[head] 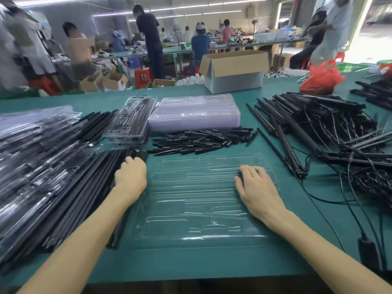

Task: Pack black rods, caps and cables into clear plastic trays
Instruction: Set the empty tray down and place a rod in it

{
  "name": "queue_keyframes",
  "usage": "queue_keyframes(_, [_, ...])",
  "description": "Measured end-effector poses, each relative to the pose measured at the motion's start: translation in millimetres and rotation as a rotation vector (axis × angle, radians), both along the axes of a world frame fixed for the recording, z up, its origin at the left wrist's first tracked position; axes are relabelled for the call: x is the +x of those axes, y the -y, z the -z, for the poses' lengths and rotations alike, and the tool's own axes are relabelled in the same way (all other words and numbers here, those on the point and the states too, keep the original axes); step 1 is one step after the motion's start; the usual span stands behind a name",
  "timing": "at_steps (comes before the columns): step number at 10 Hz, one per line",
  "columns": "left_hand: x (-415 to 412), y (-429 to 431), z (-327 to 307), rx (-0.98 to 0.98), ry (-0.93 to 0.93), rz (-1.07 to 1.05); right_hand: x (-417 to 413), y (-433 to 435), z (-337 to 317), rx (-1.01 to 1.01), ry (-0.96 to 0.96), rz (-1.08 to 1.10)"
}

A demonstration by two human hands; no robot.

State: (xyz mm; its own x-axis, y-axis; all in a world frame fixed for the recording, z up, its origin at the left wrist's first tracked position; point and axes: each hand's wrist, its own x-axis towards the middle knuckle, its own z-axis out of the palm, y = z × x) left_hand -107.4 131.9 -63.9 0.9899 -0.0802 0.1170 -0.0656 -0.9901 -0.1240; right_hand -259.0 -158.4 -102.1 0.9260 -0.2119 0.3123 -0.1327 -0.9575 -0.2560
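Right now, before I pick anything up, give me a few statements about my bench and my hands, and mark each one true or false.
1. The clear tray in front of you has no parts in it. True.
2. Your right hand is holding a cable. False: it lies flat on the clear tray, fingers straight.
3. Your left hand is on the long black rods, fingers curled over them. True.
4. The stack of empty trays sits to the right of the cable tangle. False: it sits to the left of it, behind the pile of short black pieces.
5. The cardboard box at the far edge is closed. False: its flaps stand open.
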Motion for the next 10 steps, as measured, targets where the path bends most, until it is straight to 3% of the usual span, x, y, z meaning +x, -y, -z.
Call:
queue_keyframes(3, [1,-6,-2,0.117,-0.002,-0.015,0,0,0,0.009,-0.001,-0.001])
queue_keyframes(7, [-13,-3,-4,0.479,0.026,0.085,-1,-1,-1,0.035,0.001,-0.005])
queue_keyframes(8, [-16,-4,-4,0.490,0.003,0.098,-1,-1,-1,0.036,0.003,-0.005])
queue_keyframes(10, [1,4,-38,0.135,0.038,0.063,0,-1,0,0.030,0.010,-0.006])
